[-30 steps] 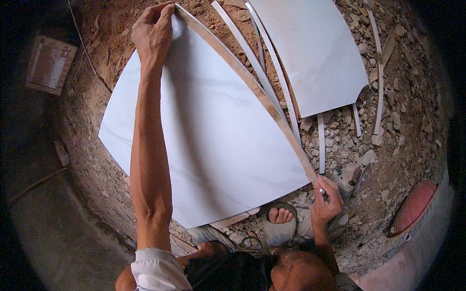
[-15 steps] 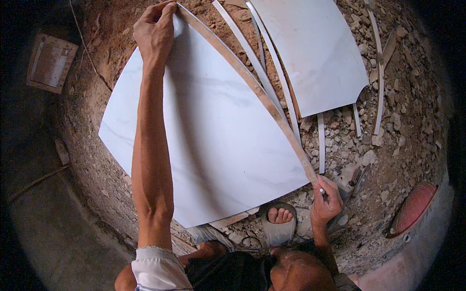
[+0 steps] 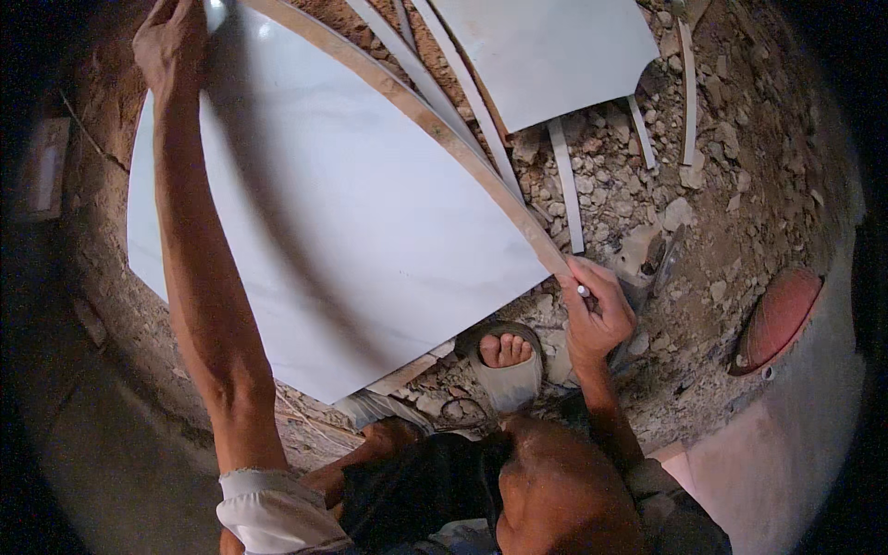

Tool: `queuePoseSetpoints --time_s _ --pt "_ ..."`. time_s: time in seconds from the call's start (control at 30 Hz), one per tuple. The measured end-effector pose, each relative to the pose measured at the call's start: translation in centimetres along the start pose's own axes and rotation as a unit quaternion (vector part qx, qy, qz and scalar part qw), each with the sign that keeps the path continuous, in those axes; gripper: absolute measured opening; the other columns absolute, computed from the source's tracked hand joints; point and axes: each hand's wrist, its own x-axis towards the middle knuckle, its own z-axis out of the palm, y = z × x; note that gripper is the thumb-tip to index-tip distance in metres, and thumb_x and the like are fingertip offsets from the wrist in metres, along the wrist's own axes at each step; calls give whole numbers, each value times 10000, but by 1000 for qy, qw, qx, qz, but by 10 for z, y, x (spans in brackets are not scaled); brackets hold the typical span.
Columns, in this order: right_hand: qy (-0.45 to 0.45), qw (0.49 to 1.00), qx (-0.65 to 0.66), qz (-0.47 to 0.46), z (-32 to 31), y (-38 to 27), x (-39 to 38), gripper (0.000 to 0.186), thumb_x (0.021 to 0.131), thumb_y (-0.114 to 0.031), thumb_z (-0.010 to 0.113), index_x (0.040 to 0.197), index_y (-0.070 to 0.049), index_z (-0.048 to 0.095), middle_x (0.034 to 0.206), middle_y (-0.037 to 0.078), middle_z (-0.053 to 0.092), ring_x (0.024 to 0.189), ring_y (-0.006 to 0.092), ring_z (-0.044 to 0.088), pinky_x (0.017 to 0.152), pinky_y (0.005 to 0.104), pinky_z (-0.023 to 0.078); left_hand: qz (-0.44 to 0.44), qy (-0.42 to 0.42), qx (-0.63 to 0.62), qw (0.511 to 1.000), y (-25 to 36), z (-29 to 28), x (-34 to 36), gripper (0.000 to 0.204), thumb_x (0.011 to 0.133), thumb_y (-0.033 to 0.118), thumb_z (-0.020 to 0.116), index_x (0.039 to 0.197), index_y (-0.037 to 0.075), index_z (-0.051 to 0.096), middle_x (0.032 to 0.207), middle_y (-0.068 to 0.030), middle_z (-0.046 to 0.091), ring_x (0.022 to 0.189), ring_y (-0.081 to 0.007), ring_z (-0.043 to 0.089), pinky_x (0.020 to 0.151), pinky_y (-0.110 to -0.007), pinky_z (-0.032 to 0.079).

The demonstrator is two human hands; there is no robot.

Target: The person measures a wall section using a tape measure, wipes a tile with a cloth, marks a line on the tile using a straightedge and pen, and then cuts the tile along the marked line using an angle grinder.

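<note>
A large white marbled tile point(image 3: 370, 259) lies on rubble, with a long, dusty brown strip point(image 3: 416, 116) along its right edge. My left hand point(image 3: 171, 37) is closed at the strip's far end, its fingertips cut off by the picture's upper edge. Its forearm crosses the tile and casts a dark shadow. My right hand point(image 3: 597, 305) grips the strip's near end at the tile's lower right corner, with a small white pen-like stick point(image 3: 583, 290) between its fingers.
A second white tile point(image 3: 555, 55) and several narrow white offcuts point(image 3: 566, 185) lie on broken rubble point(image 3: 610, 185). A red rounded object point(image 3: 777, 319) sits at right, a dusty board point(image 3: 46, 166) at far left. My sandalled foot point(image 3: 504, 365) is below the tile.
The whole view has shifted, so the tiles, rubble and hands appear higher and further left. Both hands keep their places at the two ends of the brown strip.
</note>
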Motion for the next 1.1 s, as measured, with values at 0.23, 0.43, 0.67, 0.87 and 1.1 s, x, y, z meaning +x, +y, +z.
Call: queuePoseSetpoints --time_s 0.23,0.43,0.67,0.87,1.1 --pt "11 1000 4 1 2 2 -4 325 809 125 779 1111 10 744 1091 171 762 996 262 740 886 349 584 30 -22 -27 999 -5 -1 -3 271 992 265 662 1064 22 759 981 -29 728 939 -126 624 846 -276 486" --pt "6 1000 -6 0 2 3 -2 312 813 112 784 1104 6 746 1094 151 767 998 258 742 888 347 582 26 11 67 997 -19 -3 8 306 998 298 648 1078 24 760 981 -32 728 930 -133 624 826 -287 487" --pt "5 1000 -8 19 0 2 -3 310 807 77 804 1100 -6 750 1089 140 768 992 259 740 894 356 577 44 31 138 989 -28 -9 19 329 988 328 643 1052 34 774 988 -66 742 896 -154 644 808 -310 501" --pt "9 1000 -14 11 5 0 -1 298 827 75 793 1111 -1 741 1079 129 766 976 252 733 868 354 576 28 10 105 994 -14 -11 11 379 995 370 643 1042 15 768 965 -90 735 896 -164 640 807 -321 498" --pt "43 982 155 98 -29 -12 -1 309 1044 -220 594 1282 -23 589 1065 134 734 767 199 654 695 322 540 30 -7 38 999 82 -9 -50 343 995 330 668 1102 14 748 976 -121 737 912 -180 665 807 -324 523"
